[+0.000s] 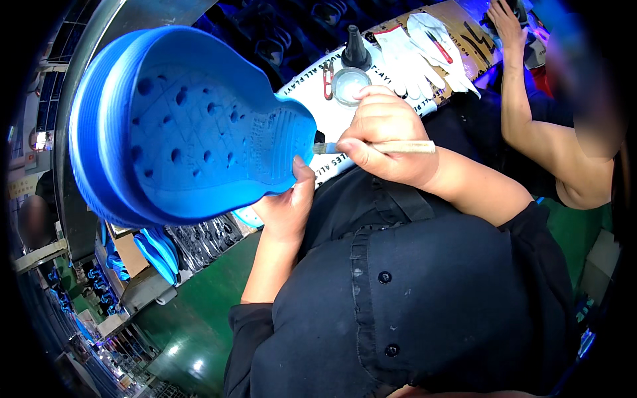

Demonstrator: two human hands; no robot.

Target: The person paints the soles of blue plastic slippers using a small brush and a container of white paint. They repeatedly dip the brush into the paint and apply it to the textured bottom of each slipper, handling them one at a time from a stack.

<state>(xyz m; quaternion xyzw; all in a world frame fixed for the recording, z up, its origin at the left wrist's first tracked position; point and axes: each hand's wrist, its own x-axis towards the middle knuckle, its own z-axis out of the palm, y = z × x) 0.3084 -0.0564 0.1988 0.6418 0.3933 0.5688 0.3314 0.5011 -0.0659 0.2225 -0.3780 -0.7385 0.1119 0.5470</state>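
Observation:
A large blue shoe sole (199, 126), cupped with raised walls and small round hollows in its inner face, fills the upper left. My left hand (286, 202) grips its narrow near end, thumb over the rim and the other fingers hidden beneath. In my right hand (386, 136) is a small brush (408, 146) with a pale handle. Its dark tip is at the outside of the sole's narrow end; I cannot tell whether it touches. Just beyond my right hand stands a round clear dish (350, 86) with whitish contents.
A black bottle (356, 50), a red-handled tool (328, 81) and white gloves (411, 60) lie on the white printed covering. A co-worker's arm (521, 99) reaches in at right. A metal edge (73, 219) runs along the left, with blue pieces (158, 252) below.

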